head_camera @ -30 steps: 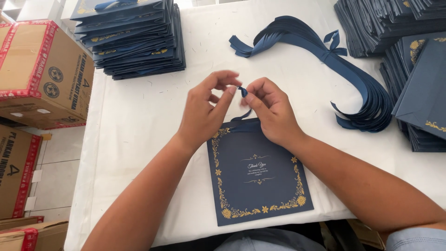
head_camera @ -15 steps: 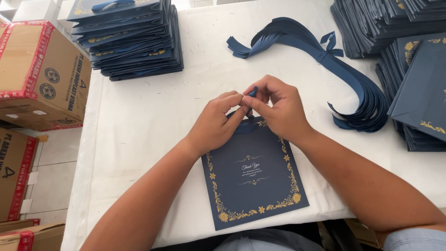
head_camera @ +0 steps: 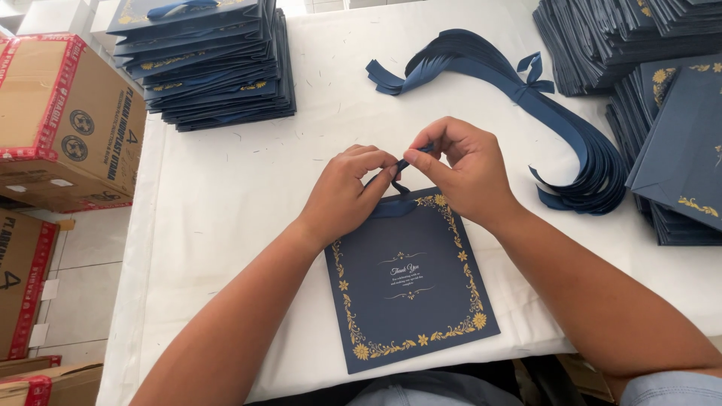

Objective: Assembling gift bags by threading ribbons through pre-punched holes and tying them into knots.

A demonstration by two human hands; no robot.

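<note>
Left hand point(head_camera: 347, 192) and right hand point(head_camera: 464, 169) pinching a navy ribbon point(head_camera: 401, 167) between fingertips, just above the flat navy bag point(head_camera: 410, 289) on the white worktop point(head_camera: 226, 195). Loose ribbon bundle point(head_camera: 526, 98) beyond the right hand.

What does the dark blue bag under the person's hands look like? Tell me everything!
The dark blue bag is flat and looks like paper, lying face up on the white table near its front edge. A gold flowery border runs round its face, with small pale writing in the middle. At its top edge a narrow blue ribbon sticks up, pinched between the left hand and the right hand.
</note>
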